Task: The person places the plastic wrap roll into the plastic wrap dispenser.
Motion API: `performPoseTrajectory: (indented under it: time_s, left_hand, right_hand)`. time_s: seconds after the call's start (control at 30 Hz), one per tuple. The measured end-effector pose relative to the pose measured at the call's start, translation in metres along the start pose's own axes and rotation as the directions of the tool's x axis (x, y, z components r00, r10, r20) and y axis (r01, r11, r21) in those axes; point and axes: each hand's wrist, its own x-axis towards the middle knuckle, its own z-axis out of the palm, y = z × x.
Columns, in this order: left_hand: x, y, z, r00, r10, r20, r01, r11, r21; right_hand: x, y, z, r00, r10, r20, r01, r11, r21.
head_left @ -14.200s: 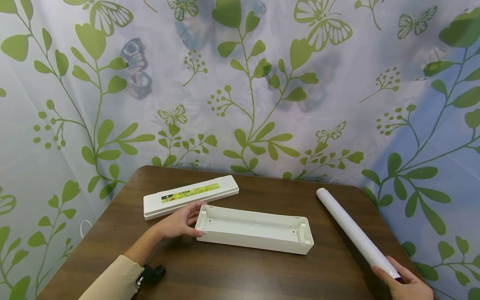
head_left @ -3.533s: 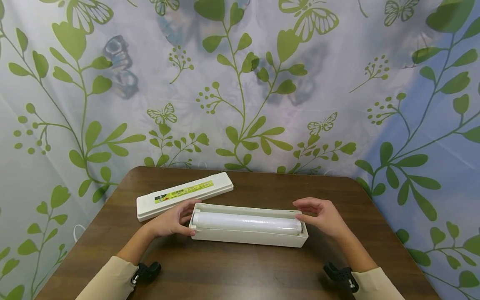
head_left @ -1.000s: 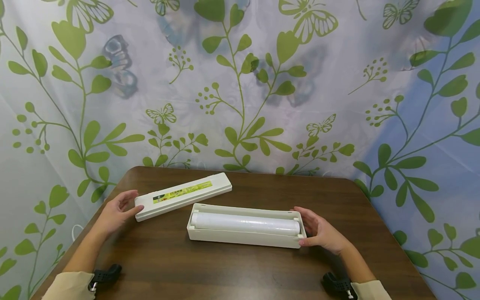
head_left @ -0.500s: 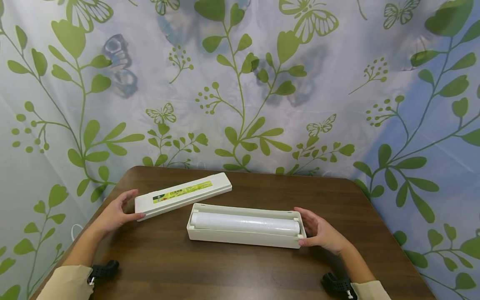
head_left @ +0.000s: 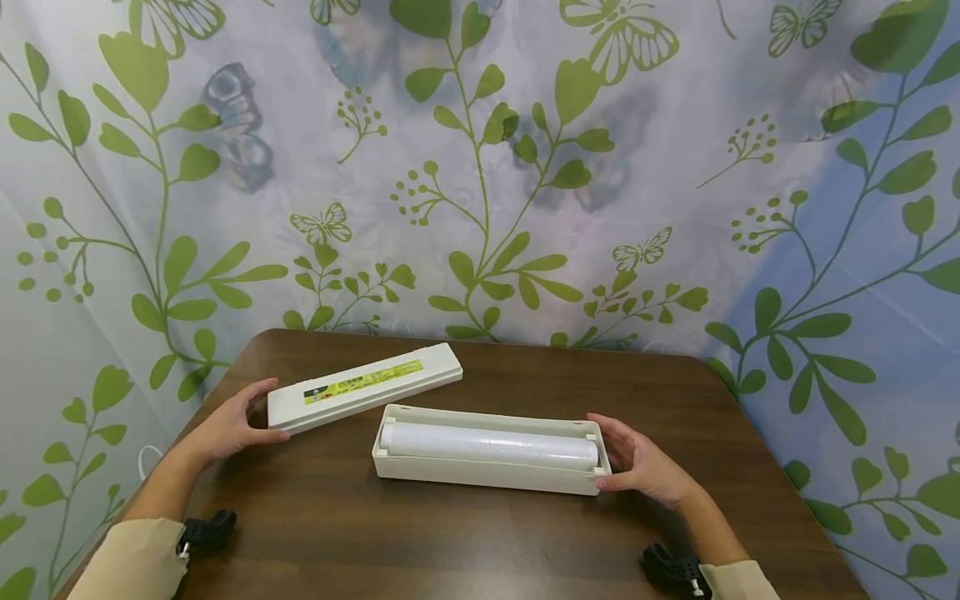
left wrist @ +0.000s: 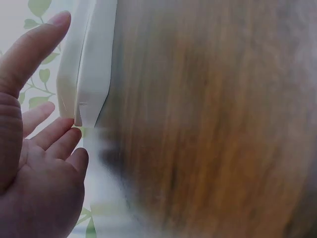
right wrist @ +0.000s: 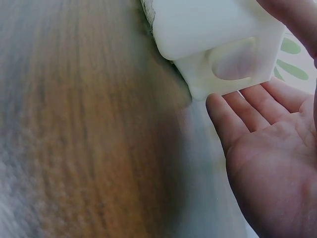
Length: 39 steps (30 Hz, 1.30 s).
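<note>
While the left hand (head_left: pixel 225 427) pinches the labelled white lid (head_left: pixel 365 390) at its end between eight and nine o'clock, the right hand (head_left: pixel 647 462), its thumb and fingers spread around the end, holds the open white box (head_left: pixel 487 473) at three o'clock. The cling-film roll (head_left: pixel 489 443) lies lengthwise inside this box on the worktop (head_left: pixel 420 537); the lid is just beside, toward ten o'clock.
</note>
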Motion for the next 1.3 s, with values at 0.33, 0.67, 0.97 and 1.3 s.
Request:
performPoseTrajectory:
  time_s: [0.33,0.67,0.97,1.3]
  left_hand:
    - [0.005,-0.009,-0.004,1.0,-0.007,0.004,0.006,0.994,0.111]
    - [0.009,-0.01,-0.004,0.999,-0.018,0.028,0.013,0.989,0.145]
    - [0.015,-0.009,0.0,0.999,0.009,0.035,-0.014,0.988,0.153]
    - [0.017,-0.01,0.001,0.999,0.026,0.022,-0.03,0.978,0.209]
  right_hand:
    - [0.0,0.001,0.0,1.0,-0.013,0.001,0.013,1.0,0.001]
    - [0.0,0.002,0.001,1.0,-0.019,0.002,0.019,1.0,-0.001]
    - [0.0,0.003,0.0,1.0,-0.027,0.002,0.027,1.0,0.001]
    - [0.0,0.002,0.002,1.0,-0.007,-0.008,0.007,1.0,0.02]
